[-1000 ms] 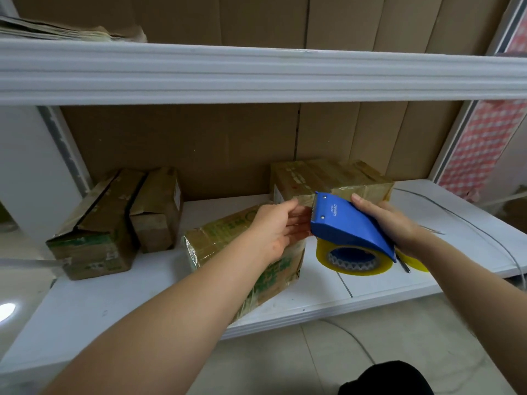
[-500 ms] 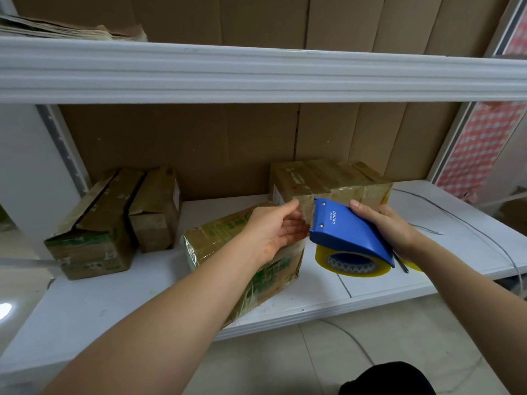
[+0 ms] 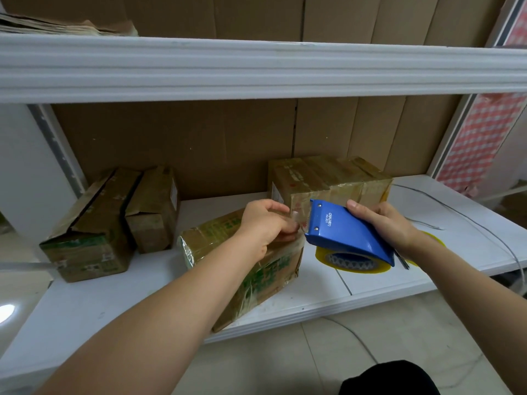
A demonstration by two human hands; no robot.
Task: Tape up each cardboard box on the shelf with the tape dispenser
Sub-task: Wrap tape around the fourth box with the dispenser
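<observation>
My right hand (image 3: 386,223) grips a blue tape dispenser (image 3: 345,235) with a yellowish tape roll (image 3: 352,263) under it, held just above the white shelf (image 3: 313,292). My left hand (image 3: 265,223) pinches the clear tape end at the dispenser's mouth, over the front cardboard box (image 3: 256,269) with green print. Behind the dispenser stands a taped box (image 3: 328,181). Two more boxes sit at the left: a long one (image 3: 91,223) and a smaller one (image 3: 155,209) leaning against it.
An upper white shelf (image 3: 256,67) runs across above, with flattened cardboard (image 3: 57,25) on it. A thin cable (image 3: 462,212) trails over the shelf's right part. Cardboard panels back the shelving. A red checked cloth (image 3: 479,143) hangs at the right.
The dispenser and my right hand have risen slightly and drawn toward the taped box at the back. My left hand has closed on the tape end at the dispenser's front.
</observation>
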